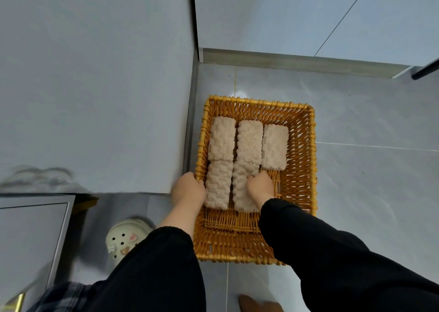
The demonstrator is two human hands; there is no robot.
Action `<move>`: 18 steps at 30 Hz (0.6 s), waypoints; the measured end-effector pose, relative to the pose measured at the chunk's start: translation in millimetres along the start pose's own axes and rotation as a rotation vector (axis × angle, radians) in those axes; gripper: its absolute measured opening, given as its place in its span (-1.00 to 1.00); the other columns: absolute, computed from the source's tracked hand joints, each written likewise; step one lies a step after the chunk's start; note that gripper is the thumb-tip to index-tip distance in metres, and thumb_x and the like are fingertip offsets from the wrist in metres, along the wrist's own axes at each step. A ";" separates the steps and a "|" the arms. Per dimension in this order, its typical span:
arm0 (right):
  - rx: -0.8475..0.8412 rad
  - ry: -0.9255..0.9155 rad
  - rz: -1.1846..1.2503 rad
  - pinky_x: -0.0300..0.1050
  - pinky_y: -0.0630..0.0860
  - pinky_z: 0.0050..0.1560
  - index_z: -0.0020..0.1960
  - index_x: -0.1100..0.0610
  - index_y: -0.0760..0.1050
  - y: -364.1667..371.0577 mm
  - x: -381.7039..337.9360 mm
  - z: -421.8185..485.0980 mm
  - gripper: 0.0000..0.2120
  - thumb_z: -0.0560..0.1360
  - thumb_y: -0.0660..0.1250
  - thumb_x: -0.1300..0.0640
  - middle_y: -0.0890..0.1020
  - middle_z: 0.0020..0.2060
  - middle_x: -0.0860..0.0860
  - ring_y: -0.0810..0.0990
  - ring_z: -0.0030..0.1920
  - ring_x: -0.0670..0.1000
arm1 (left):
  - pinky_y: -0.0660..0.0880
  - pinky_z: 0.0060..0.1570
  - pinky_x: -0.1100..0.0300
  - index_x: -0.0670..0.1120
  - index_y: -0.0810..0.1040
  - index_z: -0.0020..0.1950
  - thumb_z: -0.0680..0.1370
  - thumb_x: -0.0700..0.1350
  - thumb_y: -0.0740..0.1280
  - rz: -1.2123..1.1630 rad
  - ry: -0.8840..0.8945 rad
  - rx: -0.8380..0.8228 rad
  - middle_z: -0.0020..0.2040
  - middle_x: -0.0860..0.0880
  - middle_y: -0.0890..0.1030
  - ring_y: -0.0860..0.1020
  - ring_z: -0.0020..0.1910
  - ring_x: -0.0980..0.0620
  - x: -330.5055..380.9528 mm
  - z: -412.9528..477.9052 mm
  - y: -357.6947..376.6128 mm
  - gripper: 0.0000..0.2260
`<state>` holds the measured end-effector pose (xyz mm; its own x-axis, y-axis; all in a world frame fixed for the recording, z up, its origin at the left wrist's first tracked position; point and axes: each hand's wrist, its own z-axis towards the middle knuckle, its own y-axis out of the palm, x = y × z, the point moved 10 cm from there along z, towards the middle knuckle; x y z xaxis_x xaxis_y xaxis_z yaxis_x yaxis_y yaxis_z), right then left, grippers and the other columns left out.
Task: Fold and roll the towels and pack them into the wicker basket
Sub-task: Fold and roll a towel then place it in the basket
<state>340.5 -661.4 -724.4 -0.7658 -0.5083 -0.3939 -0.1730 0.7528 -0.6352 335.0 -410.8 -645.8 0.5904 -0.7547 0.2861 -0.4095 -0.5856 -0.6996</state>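
Grey tiles (368,112); basket (314,150) of fluffy rolls (250,142)

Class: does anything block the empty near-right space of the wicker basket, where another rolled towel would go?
Nothing visible does. That space of the wicker basket shows only bare weave. The right hand grips the neighbouring rolled towel, just beside it.

Left sleeve (166,264) and right sleeve (332,252): black, long, loose, with gathered elastic cuffs. Left hand (188,189) and right hand (261,186) bare. Toward 7 o'clock: dark checked garment (64,295), and a cream perforated clog (126,235) bearing small charms.
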 end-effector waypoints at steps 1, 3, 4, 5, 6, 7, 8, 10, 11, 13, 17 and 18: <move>0.004 -0.011 -0.024 -0.06 0.49 0.05 0.19 0.24 0.39 -0.8 -0.9 -2.9 -0.74 0.58 0.19 0.09 0.55 0.11 0.15 0.55 0.09 0.17 | 0.28 -0.38 0.19 -0.09 0.44 -0.06 0.63 -0.08 0.14 0.003 0.003 -0.002 -0.11 -0.04 0.51 0.45 -0.19 -0.01 0.6 -0.5 -1.1 -0.86; 0.018 -0.045 -0.068 0.00 0.51 0.11 0.24 0.25 0.35 -5.4 -4.7 -7.9 -0.70 0.57 0.17 0.11 0.52 0.16 0.18 0.54 0.12 0.17 | 0.30 -0.37 0.18 -0.10 0.43 -0.01 0.61 -0.11 0.13 0.016 0.015 -0.029 -0.06 -0.07 0.54 0.47 -0.17 -0.02 3.6 -1.7 -2.3 -0.88; 0.022 -0.061 -0.078 0.01 0.50 0.14 0.27 0.25 0.34 -10.0 -7.6 -11.7 -0.68 0.57 0.17 0.12 0.51 0.18 0.19 0.53 0.14 0.18 | 0.32 -0.36 0.17 -0.10 0.43 0.02 0.59 -0.12 0.12 0.020 0.023 -0.049 -0.05 -0.08 0.54 0.49 -0.16 -0.04 5.9 -3.3 -2.8 -0.88; 0.022 -0.075 -0.086 0.02 0.50 0.16 0.27 0.25 0.34 -14.6 -10.3 -14.8 -0.67 0.56 0.17 0.14 0.51 0.19 0.19 0.53 0.15 0.18 | 0.34 -0.34 0.16 -0.11 0.42 0.07 0.57 -0.13 0.12 0.022 0.031 -0.068 -0.04 -0.09 0.54 0.50 -0.14 -0.06 8.6 -6.6 -3.9 -0.85; 0.013 -0.080 -0.089 0.01 0.51 0.15 0.26 0.25 0.35 -18.6 -13.1 -16.9 -0.69 0.56 0.17 0.15 0.52 0.17 0.18 0.54 0.13 0.17 | 0.36 -0.30 0.15 -0.13 0.41 0.13 0.56 -0.13 0.12 0.013 0.037 -0.082 -0.01 -0.10 0.55 0.51 -0.11 -0.07 12.3 -10.4 -5.8 -0.81; 0.004 -0.090 -0.087 -0.01 0.51 0.12 0.24 0.24 0.37 -23.9 -17.1 -19.3 -0.71 0.56 0.17 0.15 0.53 0.15 0.18 0.55 0.11 0.16 | 0.37 -0.27 0.14 -0.14 0.39 0.17 0.55 -0.13 0.13 -0.006 0.039 -0.088 0.01 -0.11 0.55 0.51 -0.09 -0.08 16.1 -14.7 -8.1 -0.78; -0.007 -0.098 -0.082 -0.04 0.51 0.07 0.22 0.23 0.38 -29.6 -20.6 -22.7 -0.73 0.57 0.17 0.15 0.55 0.13 0.17 0.55 0.08 0.15 | 0.38 -0.26 0.13 -0.14 0.38 0.19 0.55 -0.13 0.13 -0.029 0.045 -0.078 0.02 -0.11 0.54 0.51 -0.10 -0.08 19.6 -20.3 -11.2 -0.76; -0.023 -0.155 -0.071 -0.14 0.45 -0.04 0.25 0.22 0.40 -43.7 -36.3 -32.0 -0.72 0.58 0.18 0.14 0.55 0.13 0.15 0.55 0.08 0.14 | 0.40 -0.21 0.12 -0.15 0.39 0.18 0.54 -0.12 0.13 -0.080 0.087 -0.044 0.02 -0.11 0.54 0.50 -0.09 -0.08 33.0 -33.4 -21.5 -0.75; -0.028 -0.194 -0.063 -0.17 0.42 -0.06 0.28 0.23 0.39 -51.0 -47.1 -37.3 -0.70 0.58 0.18 0.14 0.55 0.13 0.15 0.55 0.10 0.14 | 0.42 -0.16 0.10 -0.16 0.41 0.19 0.53 -0.11 0.13 -0.107 0.117 -0.030 0.05 -0.12 0.52 0.50 -0.05 -0.09 41.4 -39.4 -27.2 -0.73; -0.029 -0.272 -0.058 -0.18 0.39 -0.07 0.30 0.23 0.40 -66.8 -69.7 -52.0 -0.68 0.58 0.17 0.16 0.56 0.13 0.15 0.55 0.11 0.14 | 0.45 0.02 0.03 -0.16 0.41 0.23 0.53 -0.12 0.15 -0.149 0.190 -0.002 0.15 -0.14 0.47 0.47 0.08 -0.11 60.7 -54.7 -42.9 -0.70; 0.016 -0.439 0.005 -0.26 0.39 -0.35 0.12 0.23 0.49 -103.6 -111.2 -88.4 -0.79 0.55 0.17 0.20 0.54 -0.25 0.00 0.50 -0.31 -0.06 | 0.38 0.20 0.03 -0.11 0.34 0.35 0.56 -0.16 0.19 -0.127 0.371 0.103 0.30 -0.11 0.36 0.40 0.25 -0.10 98.0 -96.3 -84.1 -0.65; 0.049 -0.489 0.008 -0.37 0.34 -0.41 0.08 0.20 0.50 -115.8 -121.3 -101.8 -0.83 0.56 0.17 0.21 0.51 -0.28 -0.04 0.43 -0.36 -0.13 | 0.35 0.23 0.03 -0.10 0.31 0.38 0.57 -0.16 0.18 -0.101 0.406 0.134 0.34 -0.11 0.34 0.38 0.29 -0.10 103.3 -110.7 -95.0 -0.63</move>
<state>390.3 -644.4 -535.4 -0.3843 -0.6482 -0.6574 -0.1296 0.7429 -0.6567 357.9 -465.8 -477.3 0.2903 -0.7665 0.5730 -0.2543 -0.6390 -0.7259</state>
